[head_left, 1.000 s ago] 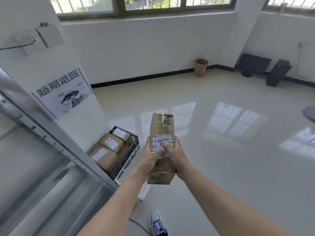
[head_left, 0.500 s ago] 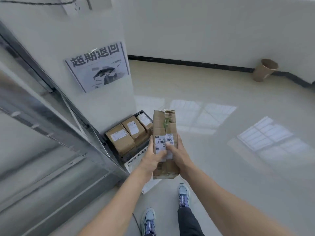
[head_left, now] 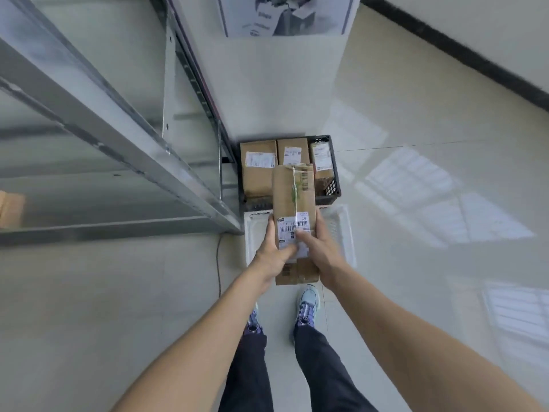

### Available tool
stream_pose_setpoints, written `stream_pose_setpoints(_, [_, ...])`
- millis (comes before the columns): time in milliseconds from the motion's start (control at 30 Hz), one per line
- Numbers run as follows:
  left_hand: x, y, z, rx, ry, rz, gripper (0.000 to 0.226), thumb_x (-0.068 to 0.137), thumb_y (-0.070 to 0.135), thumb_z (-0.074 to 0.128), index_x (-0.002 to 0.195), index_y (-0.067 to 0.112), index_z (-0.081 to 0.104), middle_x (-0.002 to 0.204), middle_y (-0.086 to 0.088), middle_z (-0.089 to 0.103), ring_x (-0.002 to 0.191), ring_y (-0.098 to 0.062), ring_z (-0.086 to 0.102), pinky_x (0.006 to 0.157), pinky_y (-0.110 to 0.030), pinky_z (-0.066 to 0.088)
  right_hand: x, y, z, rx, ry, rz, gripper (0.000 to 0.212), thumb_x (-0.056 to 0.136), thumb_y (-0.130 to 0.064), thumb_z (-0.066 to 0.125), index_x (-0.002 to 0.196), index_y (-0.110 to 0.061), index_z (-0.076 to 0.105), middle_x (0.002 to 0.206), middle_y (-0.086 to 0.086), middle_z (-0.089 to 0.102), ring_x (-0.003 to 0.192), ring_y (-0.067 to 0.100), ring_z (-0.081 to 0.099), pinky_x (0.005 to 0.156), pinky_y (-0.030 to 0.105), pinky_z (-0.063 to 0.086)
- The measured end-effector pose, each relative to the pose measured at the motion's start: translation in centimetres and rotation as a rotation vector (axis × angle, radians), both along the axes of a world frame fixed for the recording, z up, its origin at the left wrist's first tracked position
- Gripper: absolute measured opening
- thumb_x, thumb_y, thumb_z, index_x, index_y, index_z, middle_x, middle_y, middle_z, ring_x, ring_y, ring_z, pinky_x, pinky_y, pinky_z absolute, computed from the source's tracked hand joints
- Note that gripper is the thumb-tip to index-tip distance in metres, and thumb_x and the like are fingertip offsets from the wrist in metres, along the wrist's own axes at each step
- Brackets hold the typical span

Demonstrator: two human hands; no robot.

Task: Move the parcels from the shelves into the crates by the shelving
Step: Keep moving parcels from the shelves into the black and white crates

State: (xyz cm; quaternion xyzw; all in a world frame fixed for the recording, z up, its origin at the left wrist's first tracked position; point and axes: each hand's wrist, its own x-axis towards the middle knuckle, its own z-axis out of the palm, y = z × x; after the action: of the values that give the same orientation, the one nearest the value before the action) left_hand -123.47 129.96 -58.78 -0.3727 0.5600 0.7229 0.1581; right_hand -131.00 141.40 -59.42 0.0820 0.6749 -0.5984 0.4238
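Brown cardboard parcel (head_left: 294,197) is grasped by curled fingers of left hand (head_left: 272,254) and right hand (head_left: 321,253), over the white crate (head_left: 345,228); black crate (head_left: 333,185) beyond holds three parcels (head_left: 257,173).

Three parcels (head_left: 258,171) in far crate (head_left: 335,173) — near crate (head_left: 344,230) before it; shelving (head_left: 124,138) left

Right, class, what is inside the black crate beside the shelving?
Three labelled cardboard parcels, side by side. The held parcel covers part of the middle one; anything beneath them is hidden.
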Motion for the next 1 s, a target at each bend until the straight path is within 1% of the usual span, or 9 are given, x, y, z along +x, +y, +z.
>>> stream_pose_setpoints(133, [-0.2,-0.9,-4.6,-0.003,-0.039,0.048,0.1,0.094,0.03,0.073,0.16,0.047,-0.001,0.142,0.009,0.057,0.128,-0.015,0.057,0.103,-0.037,0.051,-0.5,-1.3,-4.6,-0.008,-0.039,0.039,0.068,0.101,-0.015,0.059,0.154,-0.045,0.028,0.135,-0.001,0.064,0.113,0.017,0.069,0.099,0.049,0.057])
stream_pose_setpoints(300, [0.3,-3.0,-13.5,-0.037,-0.067,0.058,0.096,0.092,0.027,0.077,0.161,0.044,0.013,0.138,0.007,0.063,0.123,-0.014,0.062,0.106,-0.047,0.052,-0.6,-3.4,-12.6,-0.01,-0.127,0.093,0.054,0.102,-0.011,0.057,0.119,-0.061,0.049,0.124,-0.001,0.071,0.108,0.022,0.072,0.096,0.052,0.058])
stream_pose_setpoints(367, [0.7,-3.7,-17.8,-0.04,-0.094,0.077,0.095,0.092,0.027,0.077,0.161,0.043,0.014,0.138,0.007,0.063,0.122,-0.013,0.063,0.104,-0.044,0.054,-0.4,-4.4,-16.9,-0.005,-0.149,0.122,0.054,0.102,-0.01,0.056,0.116,-0.062,0.049,0.124,0.0,0.072,0.108,0.024,0.073,0.096,0.052,0.058])
stream_pose_setpoints(467, [1.2,-4.6,-23.9,-0.074,-0.126,0.091,0.086,0.093,0.026,0.076,0.158,0.043,0.022,0.136,0.01,0.064,0.119,-0.01,0.064,0.087,-0.027,0.06,-0.2,-5.5,-23.0,0.012,-0.157,0.129,0.053,0.102,-0.01,0.056,0.133,-0.051,0.045,0.123,0.001,0.072,0.107,0.022,0.073,0.095,0.049,0.058])
stream_pose_setpoints(533, [1.4,-5.3,-28.1,-0.076,-0.148,0.088,0.085,0.092,0.027,0.077,0.158,0.042,0.024,0.134,0.011,0.065,0.116,-0.008,0.066,0.083,-0.024,0.06,-0.1,-6.2,-27.0,0.029,-0.162,0.146,0.054,0.101,-0.012,0.056,0.14,-0.046,0.041,0.121,0.0,0.073,0.105,0.022,0.074,0.093,0.048,0.059])
stream_pose_setpoints(600, [1.6,-5.9,-32.0,-0.08,-0.164,0.084,0.085,0.091,0.03,0.078,0.157,0.042,0.025,0.131,0.013,0.067,0.115,-0.008,0.067,0.087,-0.027,0.061,0.1,-6.9,-30.7,0.034,-0.176,0.156,0.05,0.102,-0.012,0.057,0.136,-0.046,0.043,0.12,0.001,0.073,0.104,0.022,0.074,0.092,0.048,0.06])
stream_pose_setpoints(700, [2.0,-6.8,-36.9,-0.091,-0.221,0.076,0.084,0.092,0.032,0.077,0.158,0.039,0.025,0.132,0.011,0.067,0.111,-0.005,0.067,0.073,-0.015,0.059,0.6,-7.8,-36.0,0.037,-0.19,0.163,0.046,0.102,-0.013,0.056,0.13,-0.048,0.046,0.118,0.001,0.074,0.103,0.022,0.074,0.092,0.049,0.06])
stream_pose_setpoints(867, [2.6,-8.1,-43.3,-0.095,-0.243,0.046,0.089,0.094,0.028,0.075,0.161,0.034,0.017,0.136,0.008,0.065,0.115,-0.007,0.065,0.069,-0.01,0.057,1.9,-8.9,-43.0,0.054,-0.227,0.143,0.065,0.1,-0.021,0.06,0.151,-0.048,0.03,0.125,0.0,0.071,0.108,0.022,0.073,0.097,0.053,0.057])
stream_pose_setpoints(1000, [2.6,-9.0,-46.6,-0.092,-0.264,0.016,0.093,0.093,0.026,0.075,0.163,0.031,0.014,0.136,0.007,0.065,0.116,-0.01,0.067,0.08,-0.023,0.062,2.4,-9.3,-46.1,0.033,-0.241,0.102,0.066,0.101,-0.019,0.059,0.153,-0.046,0.027,0.126,0.0,0.071,0.109,0.023,0.073,0.096,0.053,0.057])
